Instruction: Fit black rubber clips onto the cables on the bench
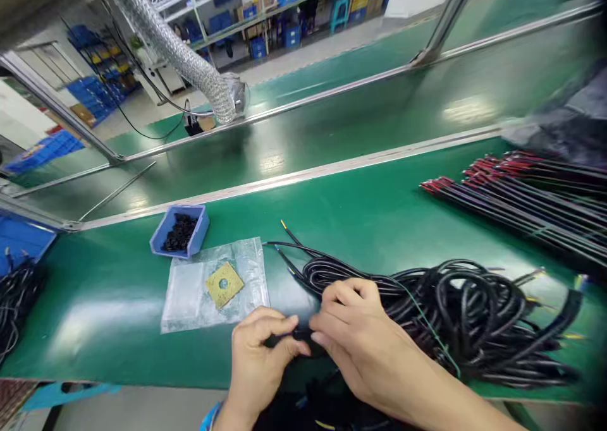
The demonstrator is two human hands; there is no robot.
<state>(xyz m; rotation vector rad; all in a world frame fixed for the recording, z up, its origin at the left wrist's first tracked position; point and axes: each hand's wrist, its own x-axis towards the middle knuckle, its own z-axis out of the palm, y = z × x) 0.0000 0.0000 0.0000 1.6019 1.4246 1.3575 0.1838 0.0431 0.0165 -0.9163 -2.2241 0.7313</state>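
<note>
Near the front edge of the green table, my left hand (pixel 265 355) is closed, thumb and forefinger pinching a small black piece that looks like part of a cable. Close beside it on the right, my right hand (pixel 353 333) has its fingers curled together around the same dark piece, most of which they hide. Coiled black cables (pixel 455 317) lie just beyond and right of my right hand, tied with a thin green string. A yellow square pad with a round hole (pixel 222 285) rests on a clear plastic bag (pixel 190 295), left of my hands.
A blue bin (pixel 202 230) of small black parts stands behind the bag. Long dark cables with red ends (pixel 531 197) lie at the right. More black cables (pixel 19 298) sit at the far left. A metal rail (pixel 332 169) runs behind; a silver duct (pixel 180 52) hangs above.
</note>
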